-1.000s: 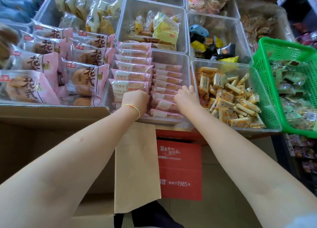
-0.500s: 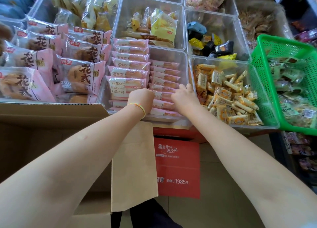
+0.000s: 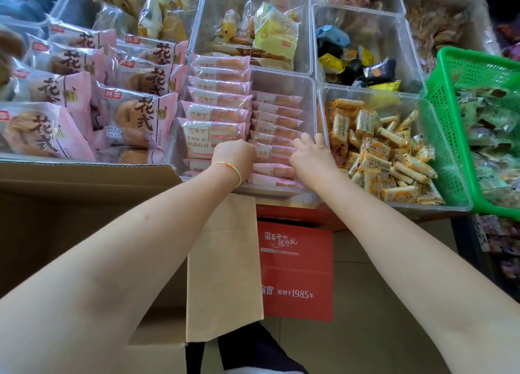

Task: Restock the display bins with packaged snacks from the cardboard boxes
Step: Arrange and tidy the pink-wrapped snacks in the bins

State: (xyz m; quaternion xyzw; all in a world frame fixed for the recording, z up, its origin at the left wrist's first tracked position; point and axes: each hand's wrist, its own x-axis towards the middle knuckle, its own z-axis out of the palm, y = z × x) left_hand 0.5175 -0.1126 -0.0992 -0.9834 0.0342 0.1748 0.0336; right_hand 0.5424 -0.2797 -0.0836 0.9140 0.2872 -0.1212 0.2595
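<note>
We cannot see our left hand's [image 3: 233, 159] fingertips — they curl behind the pink toast packets [image 3: 274, 154]; our right hand [image 3: 311, 156] covers others, and the green basket [image 3: 450, 97] runs off-frame.

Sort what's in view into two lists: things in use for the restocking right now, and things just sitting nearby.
In use:
left hand
right hand
pink toast packets
clear bin holding them
open cardboard box

Just nearby:
green basket
orange stick snacks
pink bread bags
red box
dark and yellow candies
</note>
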